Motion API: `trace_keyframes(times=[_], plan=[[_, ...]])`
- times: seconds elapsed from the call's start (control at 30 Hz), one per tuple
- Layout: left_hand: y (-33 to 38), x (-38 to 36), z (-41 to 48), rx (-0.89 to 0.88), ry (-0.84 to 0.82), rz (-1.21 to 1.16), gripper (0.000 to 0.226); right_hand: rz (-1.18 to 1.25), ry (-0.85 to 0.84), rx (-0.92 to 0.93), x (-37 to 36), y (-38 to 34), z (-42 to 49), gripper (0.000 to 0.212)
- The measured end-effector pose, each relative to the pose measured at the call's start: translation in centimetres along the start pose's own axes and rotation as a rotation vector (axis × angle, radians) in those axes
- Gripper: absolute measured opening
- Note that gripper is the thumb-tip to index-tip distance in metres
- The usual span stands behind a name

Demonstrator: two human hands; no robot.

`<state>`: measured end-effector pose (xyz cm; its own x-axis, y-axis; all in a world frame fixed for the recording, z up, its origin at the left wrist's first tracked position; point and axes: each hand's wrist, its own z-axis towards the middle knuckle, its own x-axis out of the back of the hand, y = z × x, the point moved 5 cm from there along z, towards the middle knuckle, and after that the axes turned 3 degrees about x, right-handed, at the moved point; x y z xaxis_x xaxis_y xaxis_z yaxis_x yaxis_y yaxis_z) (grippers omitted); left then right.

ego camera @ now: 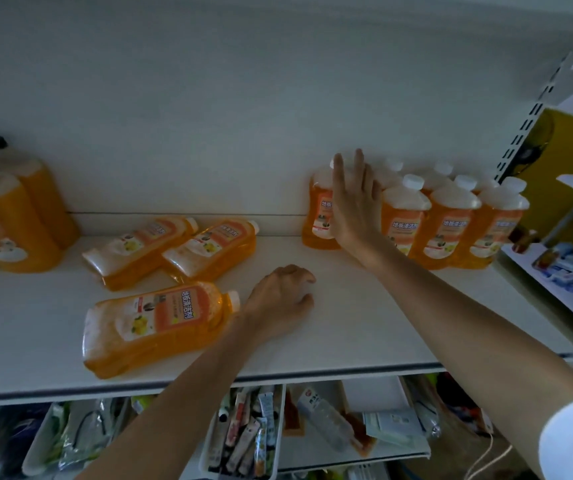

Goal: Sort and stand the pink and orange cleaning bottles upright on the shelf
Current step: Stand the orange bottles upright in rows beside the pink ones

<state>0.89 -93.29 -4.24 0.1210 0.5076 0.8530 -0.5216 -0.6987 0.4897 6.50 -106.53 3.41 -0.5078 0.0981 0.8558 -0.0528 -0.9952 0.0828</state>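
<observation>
Orange bottle at right grip (pixel 320 216): upright, white cap, at the left end of the standing row, near the shelf's back wall.
Right grip (pixel 354 202): released, fingers straight and spread, flat against the front of that bottle; nothing grasped.
Left grip (pixel 280 299): released, fingers loosely curled, resting knuckles-up on the shelf, holding nothing; just beside the cap of the nearest lying bottle.
Standing row (pixel 451 220): more orange bottles with white caps, upright, packed touching in two ranks, right of the right grip, running to the shelf's right end.
Nearest lying bottle (pixel 160 323): flat on its side, label up, cap pointing right, close to the front edge.
Two lying bottles (pixel 174 251): side by side behind it, touching, both flat with caps pointing right and back.
Big orange bottles (pixel 11 209): black caps, upright, far left, well apart from the rest.
Shelf (pixel 364 327): white board carrying all the bottles.
Lower shelf (pixel 375 393): trays of small packets and sachets, blurred.
Side rack (pixel 569 271): at right, blue-white packs, blurred.
</observation>
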Motion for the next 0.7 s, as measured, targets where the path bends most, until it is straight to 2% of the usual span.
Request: trace_keyframes(times=[0.1,0.13,0.2,0.3,0.37,0.43,0.53,0.7], plan=[[0.3,2.4,-0.9,-0.048,-0.058,-0.007,0.029,0.087,0.168,0.135,1.1,-2.6,-1.2,0.081],[0.2,3.7,-1.4,-0.077,-0.030,0.002,0.027,0.181,0.164,0.192,1.1,-3.8,-1.9,0.073],[-0.5,6.6,-2.4,-0.102,0.074,0.025,0.025,0.460,0.035,0.253,0.5,-6.1,-3.3,0.058],[-3.5,10.1,-4.3,-0.001,0.157,0.122,0.025,0.916,-0.244,0.250,-0.6,-9.1,-5.2,0.045],[-5.9,11.3,-5.8,0.123,0.166,0.138,0.032,1.087,-0.491,0.276,-1.1,-11.3,-6.7,0.042],[-7.7,11.9,-7.1,0.199,0.159,0.130,0.029,1.113,-0.682,0.352,-1.5,-13.1,-8.0,0.048],[-9.0,12.2,-8.0,0.244,0.159,0.093,0.027,1.206,-0.744,0.355,-1.8,-13.9,-8.2,0.046],[-8.9,11.2,-7.9,0.370,0.014,0.061,0.034,1.253,-0.781,0.358,-2.2,-12.8,-7.2,0.039]])
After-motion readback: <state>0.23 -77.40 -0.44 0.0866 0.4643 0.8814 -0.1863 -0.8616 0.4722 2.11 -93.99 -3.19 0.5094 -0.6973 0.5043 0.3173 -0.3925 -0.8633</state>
